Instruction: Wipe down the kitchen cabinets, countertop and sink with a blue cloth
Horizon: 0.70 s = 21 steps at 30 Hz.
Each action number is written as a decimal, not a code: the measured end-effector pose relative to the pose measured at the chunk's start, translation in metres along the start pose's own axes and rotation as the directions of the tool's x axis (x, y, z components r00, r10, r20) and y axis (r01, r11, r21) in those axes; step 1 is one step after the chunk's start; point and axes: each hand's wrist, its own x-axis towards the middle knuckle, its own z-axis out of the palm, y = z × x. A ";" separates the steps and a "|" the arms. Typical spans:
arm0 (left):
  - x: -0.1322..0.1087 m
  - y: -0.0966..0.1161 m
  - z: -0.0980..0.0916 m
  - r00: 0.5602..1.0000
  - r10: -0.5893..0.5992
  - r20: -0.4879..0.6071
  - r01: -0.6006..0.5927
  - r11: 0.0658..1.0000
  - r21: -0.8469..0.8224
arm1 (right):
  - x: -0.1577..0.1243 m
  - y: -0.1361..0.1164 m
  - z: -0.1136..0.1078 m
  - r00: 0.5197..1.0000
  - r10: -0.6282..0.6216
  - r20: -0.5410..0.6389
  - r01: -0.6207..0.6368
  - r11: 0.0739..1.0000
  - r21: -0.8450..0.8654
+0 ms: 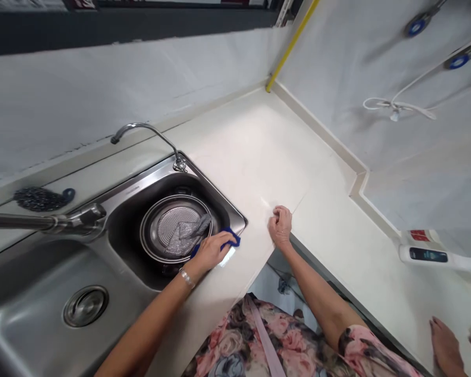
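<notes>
My left hand [212, 251] is closed on a blue cloth [232, 240], which lies over the right rim of the steel sink [237, 222]. A bracelet circles my left wrist. My right hand [280, 226] rests on the white countertop [255, 141] near its inner corner, fingers curled in; whether it holds anything is hidden. Inside the sink's right basin, just left of my left hand, sits a round steel pan [151, 243] with a perforated middle and a grey mesh cloth [182, 238] in it.
A curved faucet [153, 128] and a larger tap [78, 217] reach over the sink. A dark scrubber [43, 199] lies behind it. On the right counter are a white device [427, 255] and another person's hand [445, 343]. A yellow pipe [292, 47] stands in the corner.
</notes>
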 end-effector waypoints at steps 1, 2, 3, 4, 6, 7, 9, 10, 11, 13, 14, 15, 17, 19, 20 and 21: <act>-0.015 -0.001 -0.006 1.000 -0.013 0.022 0.014 1.000 -0.017 | 0.000 0.001 0.000 1.000 -0.018 -0.004 0.017 1.000 -0.003; -0.031 -0.001 -0.012 0.998 -0.034 0.043 0.035 0.999 -0.033 | -0.001 0.003 0.001 0.999 -0.031 -0.009 0.031 1.000 -0.005; -0.045 -0.001 -0.018 0.996 -0.065 0.062 0.067 0.997 -0.043 | -0.001 0.004 0.001 0.999 -0.040 -0.012 0.040 0.999 -0.007; -0.059 -0.001 -0.023 0.992 -0.103 0.075 0.107 0.993 -0.043 | -0.002 0.005 0.002 0.999 -0.047 -0.017 0.047 0.999 -0.006; -0.081 0.000 -0.028 0.979 -0.197 0.050 0.199 0.979 -0.032 | -0.003 0.006 0.004 0.998 -0.053 -0.026 0.053 0.999 0.003; -0.088 0.001 -0.029 0.969 -0.246 0.001 0.246 0.969 -0.038 | -0.003 0.007 0.005 0.998 -0.053 -0.030 0.054 0.999 0.007; -0.096 0.005 -0.026 0.915 -0.360 -0.180 0.342 0.931 -0.127 | -0.004 0.007 0.007 0.998 -0.049 -0.032 0.050 0.999 0.017; -0.095 0.008 -0.023 0.849 -0.436 -0.297 0.378 0.896 -0.233 | -0.004 0.007 0.008 0.999 -0.044 -0.031 0.045 0.999 0.023; -0.093 0.013 -0.020 0.749 -0.529 -0.397 0.390 0.838 -0.382 | -0.004 0.007 0.008 0.999 -0.037 -0.025 0.037 0.999 0.030; -0.082 0.027 -0.015 0.499 -0.734 -0.461 0.270 0.637 -0.722 | -0.003 0.007 0.006 1.000 -0.012 -0.006 0.012 0.999 0.053; -0.074 0.036 -0.014 0.410 -0.807 -0.425 0.139 0.516 -0.845 | -0.003 0.006 0.004 1.000 0.007 0.008 -0.008 0.997 0.073; -0.066 0.047 -0.013 0.376 -0.848 -0.374 -0.004 0.402 -0.916 | -0.003 0.003 0.002 0.999 0.032 0.025 -0.034 0.995 0.098; -0.050 0.071 -0.014 0.441 -0.849 -0.292 -0.221 0.213 -0.952 | -0.006 -0.007 -0.004 0.992 0.092 0.085 -0.107 0.977 0.185; -0.035 0.093 -0.014 0.543 -0.804 -0.242 -0.303 0.081 -0.949 | -0.012 -0.026 -0.013 0.962 0.140 0.235 -0.220 0.907 0.360; -0.028 0.103 -0.013 0.574 -0.791 -0.213 -0.310 0.031 -0.950 | -0.017 -0.039 -0.018 0.921 0.136 0.364 -0.308 0.828 0.469; -0.020 0.111 -0.011 0.593 -0.783 -0.185 -0.305 -0.007 -0.952 | -0.023 -0.053 -0.024 0.855 0.107 0.508 -0.424 0.708 0.564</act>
